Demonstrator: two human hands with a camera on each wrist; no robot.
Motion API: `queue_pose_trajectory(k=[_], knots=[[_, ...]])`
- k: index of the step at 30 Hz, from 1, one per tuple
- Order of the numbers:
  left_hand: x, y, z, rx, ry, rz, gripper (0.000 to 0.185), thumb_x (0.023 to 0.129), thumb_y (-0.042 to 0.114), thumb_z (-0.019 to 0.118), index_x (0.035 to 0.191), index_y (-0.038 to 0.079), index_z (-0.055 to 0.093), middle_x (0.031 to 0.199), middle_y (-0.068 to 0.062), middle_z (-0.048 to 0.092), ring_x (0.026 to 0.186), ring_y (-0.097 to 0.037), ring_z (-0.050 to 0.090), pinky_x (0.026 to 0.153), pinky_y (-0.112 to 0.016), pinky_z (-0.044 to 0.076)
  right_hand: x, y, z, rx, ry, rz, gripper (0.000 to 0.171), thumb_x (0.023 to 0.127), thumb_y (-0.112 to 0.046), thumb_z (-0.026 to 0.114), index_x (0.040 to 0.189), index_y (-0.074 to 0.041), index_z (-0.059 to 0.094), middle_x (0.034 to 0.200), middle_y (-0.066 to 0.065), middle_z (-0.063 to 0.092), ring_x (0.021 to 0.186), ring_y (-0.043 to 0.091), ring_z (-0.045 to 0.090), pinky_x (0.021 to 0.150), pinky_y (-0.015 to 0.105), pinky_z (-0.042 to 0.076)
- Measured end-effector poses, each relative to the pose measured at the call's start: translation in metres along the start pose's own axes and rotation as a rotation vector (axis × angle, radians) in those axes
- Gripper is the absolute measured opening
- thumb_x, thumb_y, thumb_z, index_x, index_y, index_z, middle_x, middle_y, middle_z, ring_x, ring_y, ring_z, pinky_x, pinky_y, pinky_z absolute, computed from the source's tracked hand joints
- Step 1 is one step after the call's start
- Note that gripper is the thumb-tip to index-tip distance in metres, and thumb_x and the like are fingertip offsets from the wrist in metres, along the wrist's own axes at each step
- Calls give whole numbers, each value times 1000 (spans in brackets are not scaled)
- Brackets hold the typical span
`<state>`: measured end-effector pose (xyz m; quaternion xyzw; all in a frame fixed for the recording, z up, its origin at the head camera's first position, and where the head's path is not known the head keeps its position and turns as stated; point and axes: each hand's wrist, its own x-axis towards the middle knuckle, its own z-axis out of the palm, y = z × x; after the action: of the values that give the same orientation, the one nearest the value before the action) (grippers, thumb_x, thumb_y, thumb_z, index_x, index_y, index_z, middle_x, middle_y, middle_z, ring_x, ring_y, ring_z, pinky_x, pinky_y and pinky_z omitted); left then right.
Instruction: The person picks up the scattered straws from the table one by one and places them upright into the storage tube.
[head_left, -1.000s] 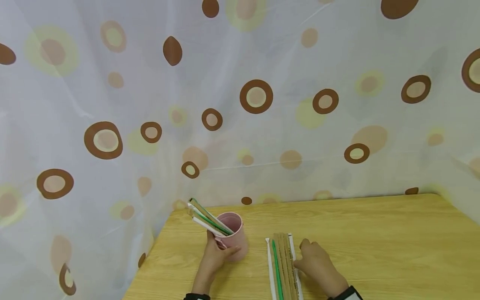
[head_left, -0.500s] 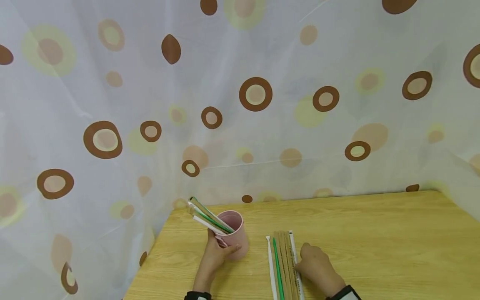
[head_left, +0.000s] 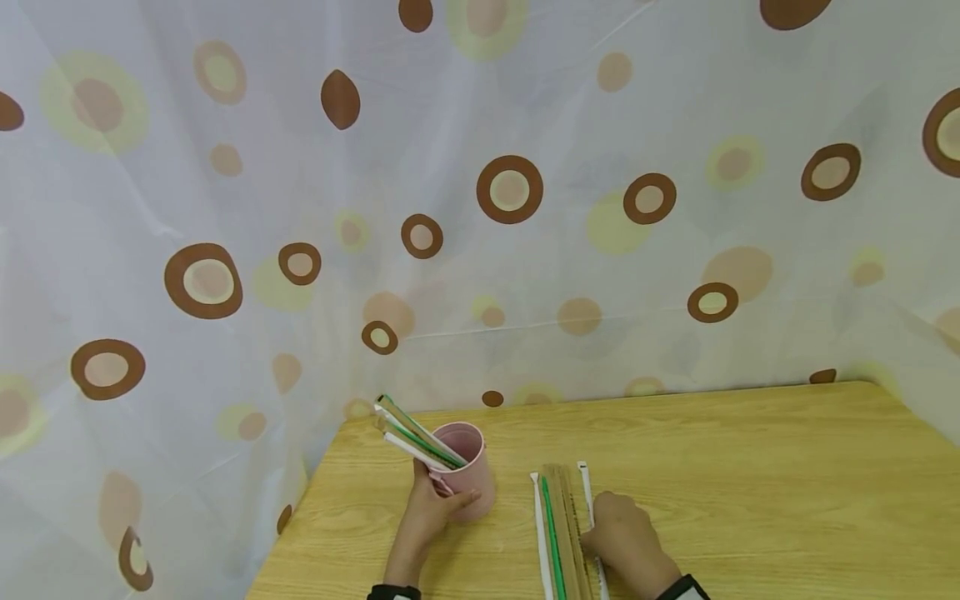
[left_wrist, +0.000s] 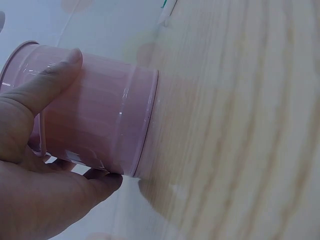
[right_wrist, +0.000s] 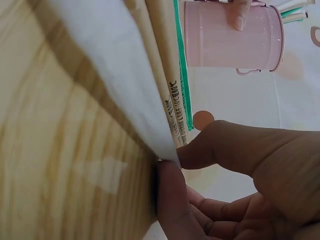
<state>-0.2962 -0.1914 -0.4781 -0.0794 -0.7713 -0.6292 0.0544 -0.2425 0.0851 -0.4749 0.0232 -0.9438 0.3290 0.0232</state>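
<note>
My left hand [head_left: 426, 518] grips a pink metal cup [head_left: 471, 479] standing upright on the wooden table [head_left: 750, 483]. Several wrapped straws [head_left: 412, 433] lean out of the cup to the left. In the left wrist view the thumb lies along the cup's side [left_wrist: 100, 110]. To the right, a row of paper-wrapped straws [head_left: 558, 525] lies flat, brown ones with a green one among them. My right hand [head_left: 626, 537] sits at the row's right edge, and its thumb and finger pinch a white-wrapped straw [right_wrist: 100, 60].
A sheer curtain [head_left: 510, 192] with brown and yellow circles hangs behind and to the left of the table. The table's left edge runs just beside the cup. Bare wood stretches to the right of the straws.
My right hand has drawn back a little toward me. The white-wrapped straw now lies slightly apart from the right side of the row. The left hand and cup have not moved.
</note>
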Motion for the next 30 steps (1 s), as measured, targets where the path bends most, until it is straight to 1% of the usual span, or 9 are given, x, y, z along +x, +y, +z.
queue_pose_trajectory(k=[4, 6, 15, 18, 21, 24, 25, 28, 30], knots=[[0, 0, 1, -8, 3, -15, 106, 78, -3, 85, 153, 4, 12, 153, -27, 34, 138, -36, 36, 111, -43, 35, 1, 1, -1, 12, -6, 19, 27, 71, -3, 71, 64, -9, 46, 60, 0, 39, 52, 16, 40, 47, 25, 32], [0, 0, 1, -7, 5, -15, 106, 78, -3, 85, 154, 3, 11, 153, -27, 34, 138, -37, 37, 112, -47, 35, 2, 1, -1, 17, -8, 28, 28, 70, -4, 71, 63, -9, 45, 60, 0, 38, 52, 16, 39, 47, 25, 31], [0, 0, 0, -8, 9, -16, 104, 77, -5, 84, 153, 6, 14, 152, -25, 36, 137, -35, 38, 107, -34, 37, 4, 0, -6, 76, -22, 53, 26, 70, -7, 74, 72, -6, 48, 64, 3, 45, 53, 17, 43, 47, 25, 34], [0, 0, 1, -6, 3, -12, 105, 77, -4, 85, 154, 6, 13, 152, -25, 36, 136, -35, 38, 108, -37, 37, 4, -2, -9, 73, -8, 34, 25, 70, -8, 74, 76, -3, 50, 66, 4, 46, 54, 16, 42, 48, 25, 33], [0, 1, 1, -6, 5, -9, 107, 77, -4, 85, 155, 6, 12, 153, -25, 35, 137, -35, 38, 110, -42, 35, 4, -6, -14, 88, -4, 22, 26, 72, -8, 74, 87, 4, 56, 69, 5, 50, 54, 16, 43, 47, 25, 34], [0, 1, 0, -1, 10, -11, 108, 77, -4, 85, 156, 6, 11, 153, -26, 35, 137, -35, 38, 110, -42, 35, 4, -10, -18, 118, 9, 16, 31, 74, -7, 72, 98, 7, 58, 65, 3, 52, 50, 13, 40, 46, 23, 31], [0, 1, 0, -3, 9, -11, 108, 77, -4, 85, 156, 6, 11, 153, -26, 35, 137, -35, 38, 109, -40, 36, 4, -11, -19, 121, 19, 7, 32, 75, -6, 72, 100, 7, 58, 64, 2, 51, 50, 12, 40, 46, 23, 31], [0, 1, 0, 3, 2, -19, 108, 78, -4, 84, 155, 5, 10, 152, -26, 35, 133, -34, 40, 103, -34, 40, 4, -13, -21, 128, 60, -26, 27, 75, -4, 70, 96, 2, 55, 59, -1, 49, 47, 10, 37, 45, 22, 29], [0, 1, -1, 12, -3, -28, 108, 78, -3, 84, 155, 5, 9, 152, -27, 34, 132, -34, 40, 101, -33, 40, 4, -13, -22, 135, 86, -51, 26, 75, -3, 69, 95, -2, 53, 60, -2, 48, 47, 10, 37, 45, 22, 29]])
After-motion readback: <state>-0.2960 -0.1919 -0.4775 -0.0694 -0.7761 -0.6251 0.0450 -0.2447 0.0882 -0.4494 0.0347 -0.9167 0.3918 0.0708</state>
